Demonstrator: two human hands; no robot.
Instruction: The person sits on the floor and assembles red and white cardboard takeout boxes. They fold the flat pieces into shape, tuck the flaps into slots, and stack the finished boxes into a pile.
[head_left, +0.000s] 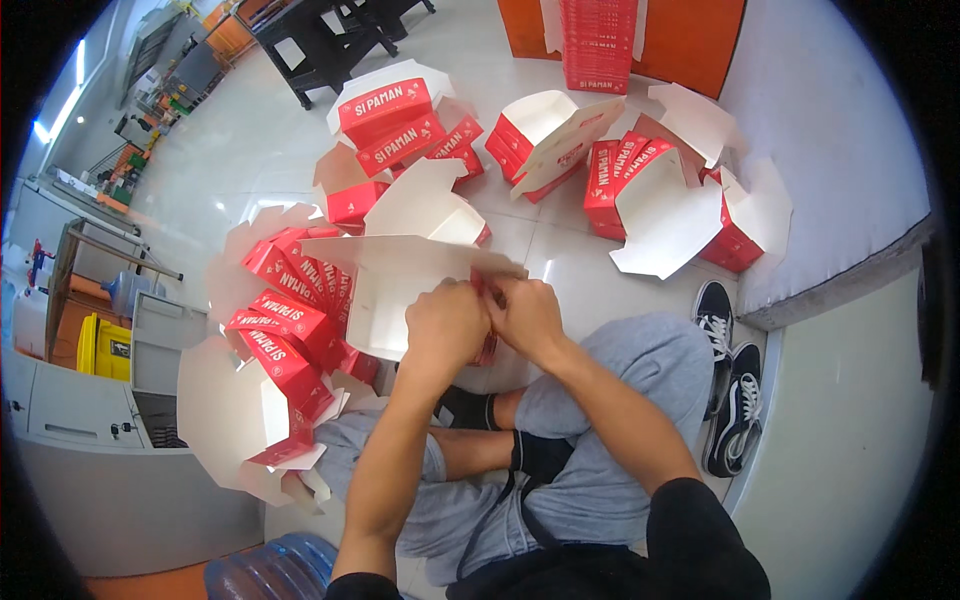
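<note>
Over my crossed legs I have a cardboard food box (385, 285), white inside and red outside, with its lid flap raised. My left hand (447, 322) is closed on the box's right-hand side, back of the hand up. Right beside it, my right hand (528, 318) pinches the red side panel and tab at the same corner. The fingertips of both hands almost meet, partly hidden behind the knuckles. Another open box (425, 205) stands just beyond, white inside up. A heap of folded red boxes (300, 285) lies to the left of the held one.
More red and white boxes stand on the tiled floor ahead (385, 125) and at the right (650, 190). A tall stack of flat red cartons (598, 45) leans by an orange panel. Black sneakers (735, 410) sit by the right wall; a grey cabinet (120, 480) and water jug (275, 570) are left.
</note>
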